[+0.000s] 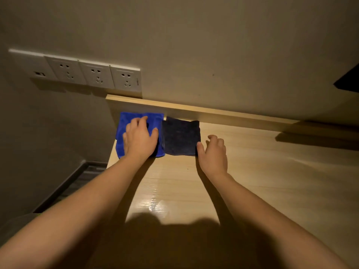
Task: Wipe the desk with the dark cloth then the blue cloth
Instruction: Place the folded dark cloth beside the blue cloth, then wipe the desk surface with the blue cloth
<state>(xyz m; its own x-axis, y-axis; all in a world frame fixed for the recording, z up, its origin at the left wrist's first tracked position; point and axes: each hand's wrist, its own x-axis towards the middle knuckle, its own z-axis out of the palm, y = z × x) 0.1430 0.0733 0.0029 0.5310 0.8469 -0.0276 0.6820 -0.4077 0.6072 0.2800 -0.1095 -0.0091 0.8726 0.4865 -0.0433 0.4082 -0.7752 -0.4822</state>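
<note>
A folded blue cloth (136, 118) lies at the far left corner of the light wooden desk (262, 171). My left hand (140, 138) rests flat on top of it with fingers spread. Right beside it, touching its right edge, lies a folded dark cloth (180, 135). My right hand (213, 152) sits on the desk at the dark cloth's near right corner, its thumb against the cloth's edge and the fingers curled loosely, holding nothing.
A raised wooden ledge (194, 109) runs along the back of the desk against the beige wall. A row of white wall sockets (93, 74) sits above the left end. The desk's left edge drops to the floor (81, 179). A dark object (347, 80) shows at the far right.
</note>
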